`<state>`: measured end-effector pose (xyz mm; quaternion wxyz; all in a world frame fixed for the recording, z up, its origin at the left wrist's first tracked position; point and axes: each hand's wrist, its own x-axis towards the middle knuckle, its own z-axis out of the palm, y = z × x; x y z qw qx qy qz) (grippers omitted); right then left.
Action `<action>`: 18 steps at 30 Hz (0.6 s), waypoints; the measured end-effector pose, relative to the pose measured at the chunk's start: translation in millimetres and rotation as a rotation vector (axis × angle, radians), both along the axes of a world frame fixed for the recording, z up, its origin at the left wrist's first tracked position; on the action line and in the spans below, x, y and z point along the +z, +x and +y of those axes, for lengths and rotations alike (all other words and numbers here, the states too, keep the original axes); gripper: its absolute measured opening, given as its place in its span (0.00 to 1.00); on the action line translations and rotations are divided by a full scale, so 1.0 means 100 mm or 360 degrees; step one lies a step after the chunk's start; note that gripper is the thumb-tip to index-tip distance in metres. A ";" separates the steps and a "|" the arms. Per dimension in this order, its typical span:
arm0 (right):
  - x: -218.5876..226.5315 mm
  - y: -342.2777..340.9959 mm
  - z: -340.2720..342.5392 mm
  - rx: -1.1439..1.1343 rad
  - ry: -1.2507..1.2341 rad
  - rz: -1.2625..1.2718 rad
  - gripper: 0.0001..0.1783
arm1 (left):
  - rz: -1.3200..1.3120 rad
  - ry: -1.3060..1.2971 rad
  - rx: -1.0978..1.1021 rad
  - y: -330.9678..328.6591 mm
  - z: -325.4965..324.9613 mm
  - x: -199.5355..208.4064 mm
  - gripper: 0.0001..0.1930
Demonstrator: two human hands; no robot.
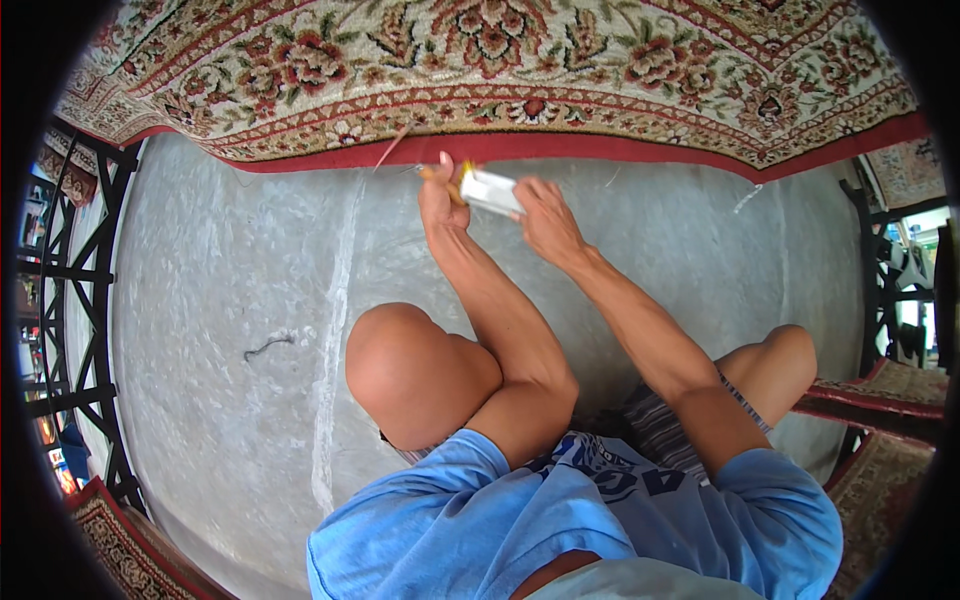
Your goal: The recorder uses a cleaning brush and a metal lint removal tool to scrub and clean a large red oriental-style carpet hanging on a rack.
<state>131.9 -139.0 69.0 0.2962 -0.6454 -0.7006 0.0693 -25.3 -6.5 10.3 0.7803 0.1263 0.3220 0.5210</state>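
Observation:
My right hand [548, 215] is closed round one end of a white, block-shaped object [490, 190], smeared by motion. The object's yellow end [464, 172] meets my left hand [442, 200], whose fingers are curled and partly hidden; something small and yellowish shows at them. Both hands are just below the red border [520, 147] of a patterned floral carpet [490, 60]. A thin pinkish strip [393, 147] lies slanted across that border, left of my hands.
Grey concrete floor [220, 260] spreads under the carpet edge, with a dark thread scrap [268, 347] on it. My bent knee [415, 370] rises near my left arm. Black metal frames [90, 270] stand at the left, and more carpets [880, 390] lie at the right.

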 end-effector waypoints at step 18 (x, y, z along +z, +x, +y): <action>-0.39 0.89 -0.35 -0.0163 -0.0745 0.0794 0.15 | 0.0217 -0.0051 -0.0061 0.25 -0.12 0.22 0.37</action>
